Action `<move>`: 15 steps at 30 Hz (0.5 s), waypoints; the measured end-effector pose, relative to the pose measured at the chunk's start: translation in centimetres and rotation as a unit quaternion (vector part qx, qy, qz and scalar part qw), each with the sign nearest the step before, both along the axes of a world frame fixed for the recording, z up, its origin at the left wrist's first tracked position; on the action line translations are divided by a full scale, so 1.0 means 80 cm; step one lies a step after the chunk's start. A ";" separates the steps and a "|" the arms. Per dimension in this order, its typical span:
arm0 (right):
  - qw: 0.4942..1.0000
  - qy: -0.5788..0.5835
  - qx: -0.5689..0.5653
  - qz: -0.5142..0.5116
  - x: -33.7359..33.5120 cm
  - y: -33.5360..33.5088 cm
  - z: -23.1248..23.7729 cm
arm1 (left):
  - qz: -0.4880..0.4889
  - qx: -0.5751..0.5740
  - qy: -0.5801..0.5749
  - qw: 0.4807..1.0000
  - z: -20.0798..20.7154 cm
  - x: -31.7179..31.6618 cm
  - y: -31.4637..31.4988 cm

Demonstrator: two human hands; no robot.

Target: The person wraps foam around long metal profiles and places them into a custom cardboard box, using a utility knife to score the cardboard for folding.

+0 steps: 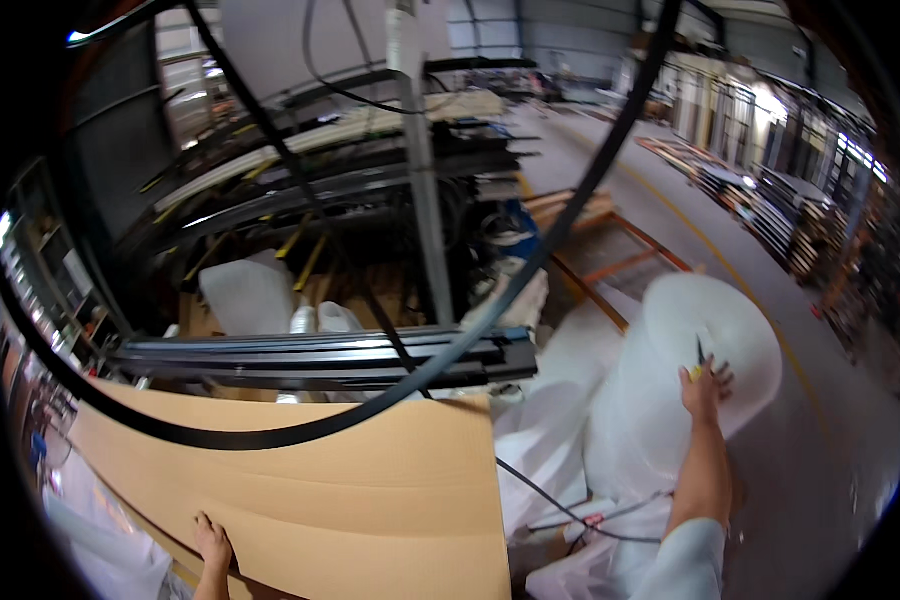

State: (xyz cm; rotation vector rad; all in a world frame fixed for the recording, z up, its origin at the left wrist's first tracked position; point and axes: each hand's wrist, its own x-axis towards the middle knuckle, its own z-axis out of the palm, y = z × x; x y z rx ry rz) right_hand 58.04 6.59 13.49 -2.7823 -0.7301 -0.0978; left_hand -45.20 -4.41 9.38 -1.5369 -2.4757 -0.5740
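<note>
My left hand (213,543) rests on the near part of a large tan cardboard sheet (370,490), its fingers laid on the surface with nothing in them. On the right, my right arm reaches out to a thick white roll of foam or bubble wrap (660,400). Over the roll's upper end, my right hand (707,390) has a small dark pointed tool (700,350) with a yellow part between thumb and forefinger; the other fingers are spread. The tool's exact kind is too small to make out.
A black band (270,437) loops across the view. Beyond the cardboard lie dark metal profiles (320,350) and a loaded rack with a grey post (425,200). Loose white wrapping (540,440) and a black cord (550,500) lie beside the roll. An orange frame (620,265) stands behind it.
</note>
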 end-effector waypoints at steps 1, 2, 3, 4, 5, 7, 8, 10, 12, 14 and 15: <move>0.998 -0.060 -0.024 0.017 0.014 0.005 -0.016 | 0.008 -0.004 -0.052 0.999 -0.001 0.017 -0.004; 0.996 0.027 -0.061 0.061 0.043 -0.001 -0.011 | 0.018 -0.005 -0.103 0.995 -0.002 0.030 -0.006; 0.993 -0.085 -0.050 0.068 0.102 -0.010 -0.079 | -0.055 -0.049 0.129 0.989 -0.005 0.011 0.006; 0.972 -0.179 -0.013 0.151 0.131 -0.025 -0.101 | -0.003 -0.165 0.269 0.949 -0.005 0.038 0.015; 0.985 -0.131 -0.012 0.108 0.158 -0.035 -0.118 | 0.018 -0.202 0.256 0.945 0.001 0.065 0.023; 0.990 -0.117 -0.016 0.083 0.179 -0.047 -0.111 | 0.351 -0.105 -0.156 0.917 0.052 0.136 0.076; 0.989 -0.119 -0.009 0.083 0.183 -0.046 -0.113 | 0.373 -0.067 -0.090 0.921 0.040 0.129 0.075; 0.992 -0.096 0.014 0.080 0.184 -0.038 -0.106 | 0.372 -0.031 -0.055 0.926 0.013 0.114 0.058; 0.994 -0.069 0.046 0.068 0.182 -0.044 -0.096 | 0.373 0.025 -0.121 0.920 0.032 0.119 0.063; 0.993 -0.031 0.093 0.064 0.177 -0.047 -0.087 | 0.356 0.067 -0.158 0.919 0.031 0.125 0.048; 0.990 -0.007 0.124 0.063 0.174 -0.054 -0.082 | 0.356 0.068 -0.167 0.917 0.024 0.125 0.041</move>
